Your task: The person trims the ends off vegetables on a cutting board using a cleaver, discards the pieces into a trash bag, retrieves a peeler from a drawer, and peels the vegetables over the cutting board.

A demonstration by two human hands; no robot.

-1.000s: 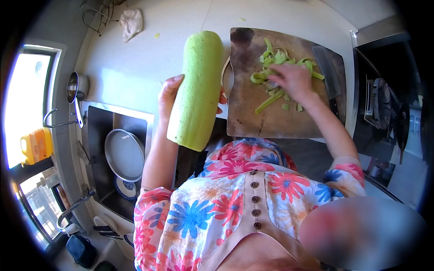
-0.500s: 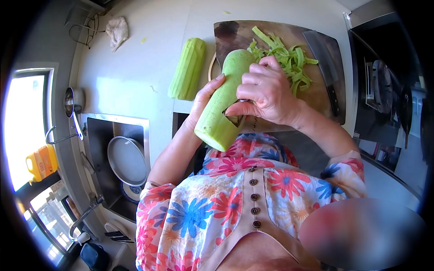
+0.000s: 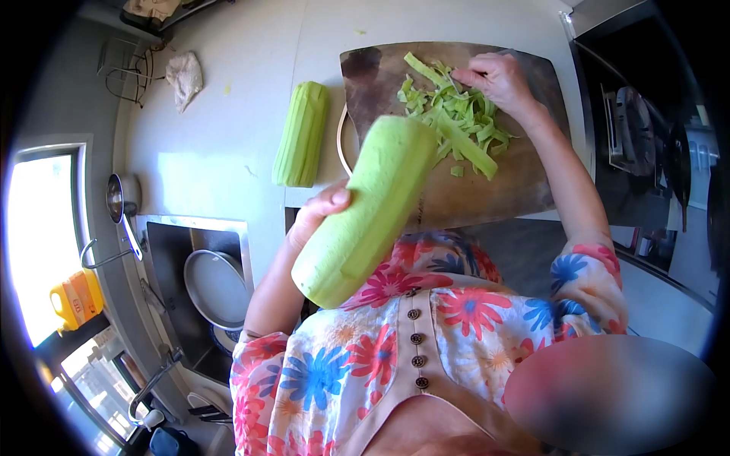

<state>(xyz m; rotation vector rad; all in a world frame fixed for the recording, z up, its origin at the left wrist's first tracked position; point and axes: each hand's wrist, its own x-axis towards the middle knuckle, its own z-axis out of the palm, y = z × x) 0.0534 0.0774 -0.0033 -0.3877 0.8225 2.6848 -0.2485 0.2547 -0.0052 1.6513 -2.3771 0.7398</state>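
Note:
My left hand (image 3: 323,209) is wrapped around a thick, pale green gourd (image 3: 369,216), which tilts above the front edge of the counter. Long peeled facets run along its side. Over at the far side of the cutting board (image 3: 471,201), my right hand (image 3: 494,76) is closed, fingers curled beside a heap of green peel (image 3: 464,125). What it holds, if anything, is hidden. One broad strip of peel lies across the front of the heap. A second, ridged and peeled gourd (image 3: 300,137) rests on the counter left of the board.
A sink (image 3: 236,226) holding a grey pan (image 3: 219,277) is at the left. A small metal pot (image 3: 125,197) and a yellow jug (image 3: 76,300) are near the window. A crumpled cloth (image 3: 185,80) sits on the back counter, and a dark appliance (image 3: 635,137) stands at the right.
My right hand has left the gourd and moved away over the peel heap. My left hand has lowered and turned the gourd. The large knife on the board is no longer visible.

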